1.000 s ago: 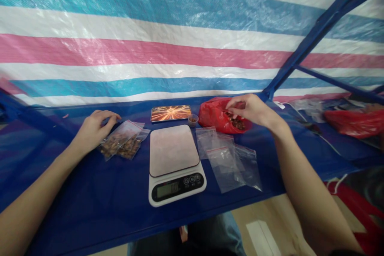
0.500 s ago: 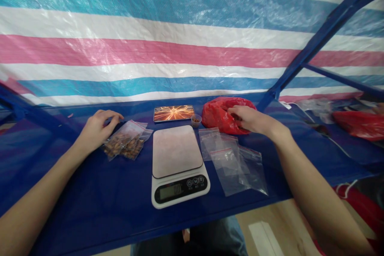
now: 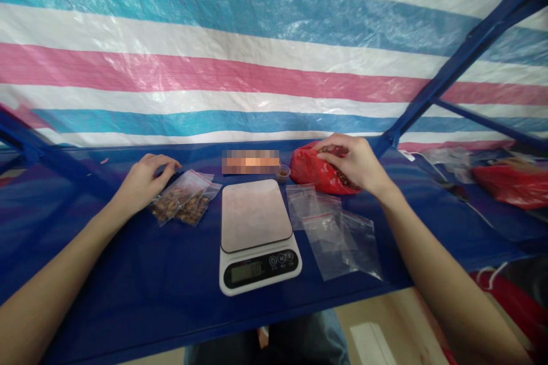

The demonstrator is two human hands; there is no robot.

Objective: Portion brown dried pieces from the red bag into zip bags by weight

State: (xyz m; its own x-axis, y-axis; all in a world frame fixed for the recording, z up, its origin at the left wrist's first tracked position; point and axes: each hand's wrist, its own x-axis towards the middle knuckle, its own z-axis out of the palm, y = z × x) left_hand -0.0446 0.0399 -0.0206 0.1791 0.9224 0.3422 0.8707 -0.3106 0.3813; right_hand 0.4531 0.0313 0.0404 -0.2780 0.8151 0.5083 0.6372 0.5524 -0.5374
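My right hand [image 3: 353, 159] is at the mouth of a red plastic bag [image 3: 310, 168], its thumb and fingers closed on the near-left part of the rim. Brown, nut-like pieces [image 3: 345, 178] show inside the bag under the palm. On the blue tabletop, my left hand [image 3: 148, 179] lies with fingers loosely stretched out and nothing in them. Right beside it are small zip bags [image 3: 184, 197] filled with similar brown pieces, overlapping one another. Between the hands stands a white kitchen scale [image 3: 254, 217] with a bare plate; its display appears to read 0.0.
Several clear zip bags [image 3: 334, 234] lie overlapped right of the scale. Behind it are a pixelated flat object [image 3: 250, 163] and a small clear cup [image 3: 282, 173] with brown bits. Farther right lies another red bag [image 3: 511, 182]. A blue metal frame [image 3: 454, 60] and striped sheet [image 3: 214, 74] stand behind.
My right hand has risen from inside the red bag and shifted slightly left over its mouth, and more of the brown contents shows. My left hand stays in place.
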